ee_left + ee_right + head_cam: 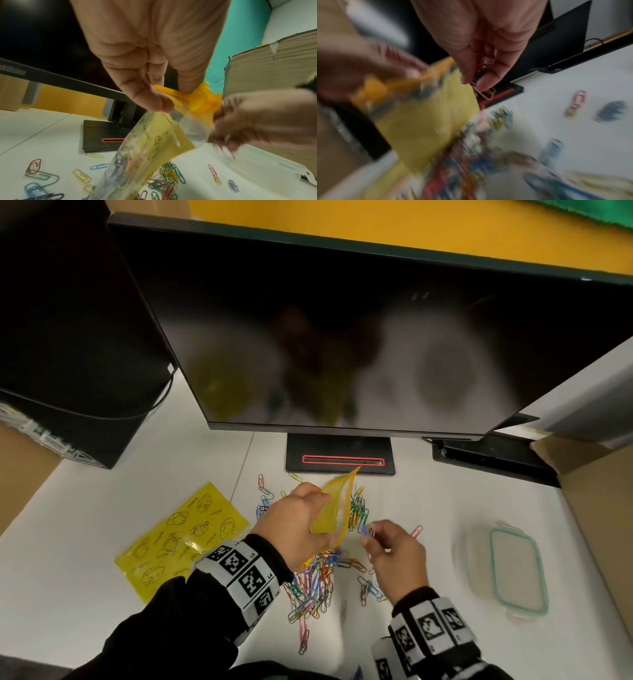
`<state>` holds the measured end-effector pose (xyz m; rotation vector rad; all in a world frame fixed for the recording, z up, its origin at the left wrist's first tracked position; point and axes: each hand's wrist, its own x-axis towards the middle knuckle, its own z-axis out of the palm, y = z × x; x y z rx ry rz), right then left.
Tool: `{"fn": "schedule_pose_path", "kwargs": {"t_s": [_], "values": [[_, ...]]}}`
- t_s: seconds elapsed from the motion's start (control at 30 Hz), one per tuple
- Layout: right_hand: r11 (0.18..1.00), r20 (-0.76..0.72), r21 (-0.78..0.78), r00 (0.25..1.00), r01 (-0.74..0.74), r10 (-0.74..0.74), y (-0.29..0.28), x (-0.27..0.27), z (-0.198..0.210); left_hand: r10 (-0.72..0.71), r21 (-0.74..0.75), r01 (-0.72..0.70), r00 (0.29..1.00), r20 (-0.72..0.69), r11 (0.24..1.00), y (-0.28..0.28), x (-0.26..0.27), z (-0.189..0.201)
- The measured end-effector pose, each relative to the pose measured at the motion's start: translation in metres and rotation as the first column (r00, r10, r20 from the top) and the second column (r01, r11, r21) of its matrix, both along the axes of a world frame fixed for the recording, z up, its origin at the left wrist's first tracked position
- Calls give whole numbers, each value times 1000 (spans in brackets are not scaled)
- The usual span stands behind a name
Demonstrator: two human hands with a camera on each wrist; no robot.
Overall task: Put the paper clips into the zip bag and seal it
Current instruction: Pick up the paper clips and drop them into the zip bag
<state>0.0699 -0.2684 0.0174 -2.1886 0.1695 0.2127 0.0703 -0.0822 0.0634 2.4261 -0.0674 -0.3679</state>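
Note:
My left hand (298,518) holds a yellow zip bag (334,508) above the desk, pinching its orange zip strip (173,94) between thumb and fingers (150,100). The bag (142,152) hangs open-mouthed and several coloured clips show through its side. My right hand (394,549) is just right of the bag mouth, pinching a few paper clips (485,81) in its fingertips. Loose coloured paper clips (315,583) lie heaped on the white desk under and between both hands. The right wrist view is blurred.
A second yellow printed bag (181,539) lies flat at the left. A clear lidded container (510,573) with teal trim sits at the right. The monitor (342,337) and its black base (339,455) stand behind. A cardboard box (603,508) walls the right side.

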Motion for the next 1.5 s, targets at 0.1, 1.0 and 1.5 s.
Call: {"fn": "schedule_pose_path", "kwargs": {"t_s": [0.1, 1.0, 1.5], "values": [[949, 27, 313, 998, 48, -59, 14, 9, 40, -18, 10, 18, 1000, 2, 1000, -3, 1, -2], [768, -258, -548, 941, -330, 220, -76, 13, -46, -33, 33, 32, 999, 32, 999, 1, 4, -4], [864, -229, -401, 946, -305, 227, -49, -55, -48, -60, 59, 58, 997, 38, 997, 2, -7, -5]]}}
